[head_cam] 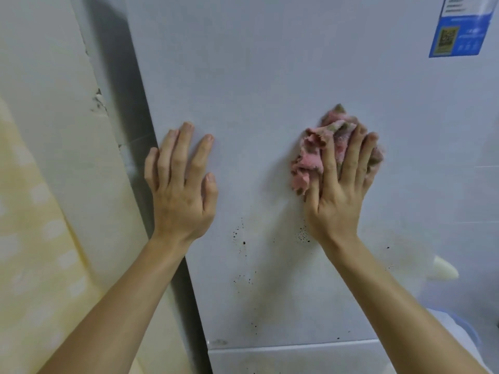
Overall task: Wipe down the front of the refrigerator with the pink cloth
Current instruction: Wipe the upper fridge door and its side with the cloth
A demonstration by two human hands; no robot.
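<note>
The refrigerator door (270,76) fills most of the head view, a pale grey-white flat panel. My right hand (340,190) presses a crumpled pink cloth (310,157), soiled brown in places, flat against the door at centre right. My left hand (183,184) lies flat on the door near its left edge, fingers spread, holding nothing. Dark specks (243,241) dot the door below both hands.
A blue and white sticker (459,31) sits on the door at the top right. A cream wall (48,157) runs along the left, with a shadowed gap beside the door. A seam (291,346) separates the lower door panel.
</note>
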